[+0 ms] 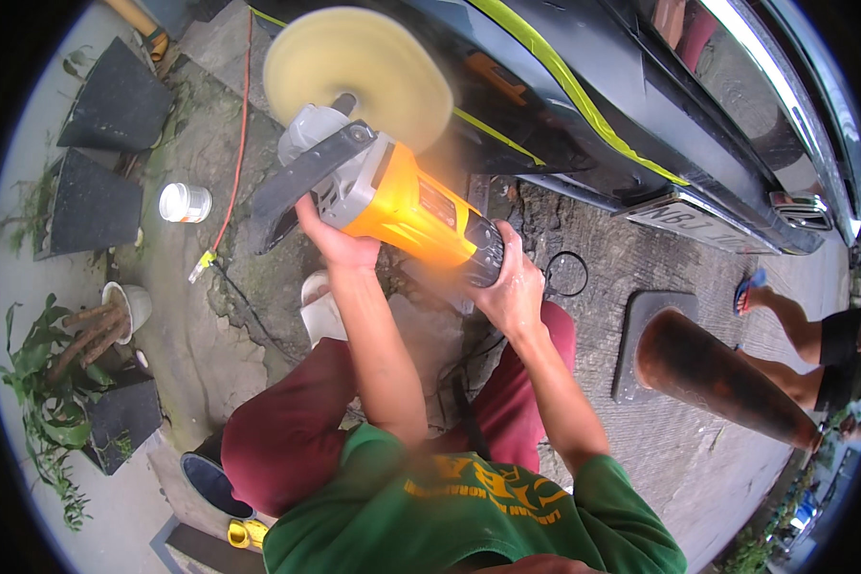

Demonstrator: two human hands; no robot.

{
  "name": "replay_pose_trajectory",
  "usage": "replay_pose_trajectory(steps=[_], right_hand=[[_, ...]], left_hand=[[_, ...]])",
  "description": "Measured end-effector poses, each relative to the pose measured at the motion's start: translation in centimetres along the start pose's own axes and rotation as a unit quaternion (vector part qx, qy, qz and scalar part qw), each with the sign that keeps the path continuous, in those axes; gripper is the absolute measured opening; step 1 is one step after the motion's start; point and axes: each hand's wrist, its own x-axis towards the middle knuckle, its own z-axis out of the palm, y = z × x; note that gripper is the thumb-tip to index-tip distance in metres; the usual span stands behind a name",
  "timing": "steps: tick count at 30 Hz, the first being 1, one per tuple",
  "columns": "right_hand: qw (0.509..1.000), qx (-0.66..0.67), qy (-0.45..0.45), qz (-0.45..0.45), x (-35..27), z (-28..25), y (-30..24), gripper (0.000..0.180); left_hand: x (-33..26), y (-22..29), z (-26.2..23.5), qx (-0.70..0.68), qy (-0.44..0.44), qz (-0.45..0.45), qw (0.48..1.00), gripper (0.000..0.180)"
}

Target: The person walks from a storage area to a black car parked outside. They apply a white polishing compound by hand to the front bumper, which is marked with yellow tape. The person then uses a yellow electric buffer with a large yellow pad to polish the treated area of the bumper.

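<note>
Both my hands hold a yellow and grey polisher (416, 206) in front of me, tilted with its head up and to the left. My left hand (340, 239) is closed at the front of the body, below the black bar handle (306, 182); that handle partly hides my fingers. Around the black rear end of the tool wraps my right hand (514, 282). The round, cream polishing pad (359, 81) lies beside the dark car's bumper (507, 81); whether it touches cannot be told. Yellow-green masking tape (564, 81) runs along the car's bodywork.
An orange extension cord (237, 143) lies on the concrete, joined to a black cable. A white tub (184, 203) stands left of it. Dark planters (91, 206) line the left wall. At right are a dark post on a base (655, 330) and another person's leg (784, 325).
</note>
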Motion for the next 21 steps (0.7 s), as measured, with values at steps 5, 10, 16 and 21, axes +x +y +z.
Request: replay_pose_trajectory(steps=[5, 10, 16, 21], right_hand=[[0.996, -0.085, -0.013, 0.025, -2.5, -2.3, 3.4, 0.08], [0.991, -0.134, -0.009, 0.027, -5.9, -7.3, 8.0, 0.077], [0.99, -0.134, -0.004, 0.036, -9.2, -11.8, 12.9, 0.079], [0.991, -0.091, -0.03, 0.089, -9.9, -11.6, 15.1, 0.083]], left_hand=[[-2.3, -4.4, -2.1, -0.041, 0.02, -0.065, 0.997, 0.071], [-7.9, -10.6, -1.8, -0.075, -0.014, -0.125, 0.989, 0.082], [-13.7, -17.6, -1.7, -0.098, -0.023, -0.194, 0.976, 0.086], [-14.7, -17.2, 0.3, -0.046, -0.028, -0.136, 0.989, 0.077]])
